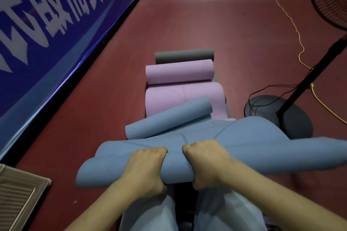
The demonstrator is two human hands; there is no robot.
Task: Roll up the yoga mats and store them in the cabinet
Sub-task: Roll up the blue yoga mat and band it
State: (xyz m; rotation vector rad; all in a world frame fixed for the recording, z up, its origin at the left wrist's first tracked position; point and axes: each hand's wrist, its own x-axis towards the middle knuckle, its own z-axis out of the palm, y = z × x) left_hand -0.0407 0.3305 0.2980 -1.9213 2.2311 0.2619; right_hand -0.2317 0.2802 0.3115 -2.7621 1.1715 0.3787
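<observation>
Both hands curled around the blue mat; pink mat beyond

Open red floor ahead and left, blue banner wall hemming left, fan stand and cables crowding right

Banner: large white Chinese characters on blue, cut off and blurred; only "高" reads with fair certainty.
Mats: no readable print.

Both hands, left hand and right hand, around blue mat (half-rolled).
</observation>
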